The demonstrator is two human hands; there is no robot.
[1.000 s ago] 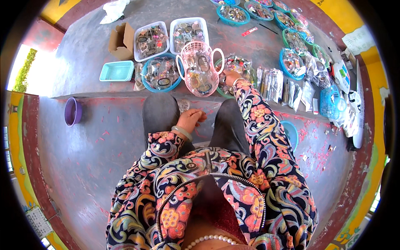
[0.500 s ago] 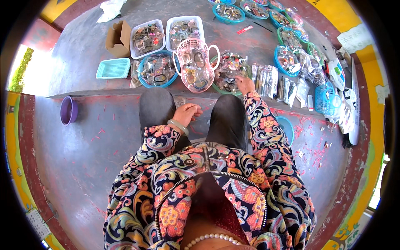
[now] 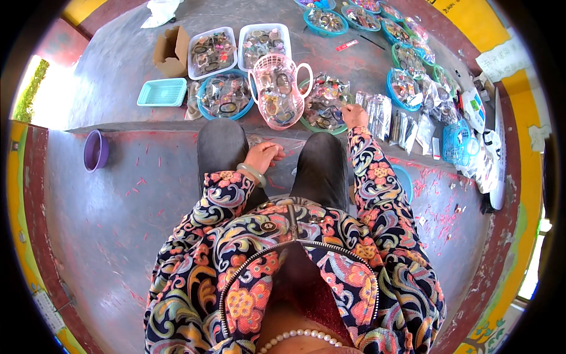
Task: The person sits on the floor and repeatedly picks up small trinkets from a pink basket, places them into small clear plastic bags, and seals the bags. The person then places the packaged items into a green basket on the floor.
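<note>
My right hand is closed at the right rim of a green basket filled with small clear packets of dark bands and colourful pieces. What its fingers hold, if anything, is too small to tell. Over my lap, between the knees, my left hand is loosely curled, with nothing visible in it and a pale bangle at the wrist. Just left of the green basket stands a pink two-handled basket containing several larger packets of bands.
A blue basket and two white trays of packets, a cardboard box and a turquoise tray stand to the left. Silvery packets lie rightward, before more baskets. A purple tub is on the lower floor.
My right hand has drawn back from over the packets to the green basket's right rim, its fingers now more curled. My left hand has stayed nearly in place. The view has shifted slightly.
</note>
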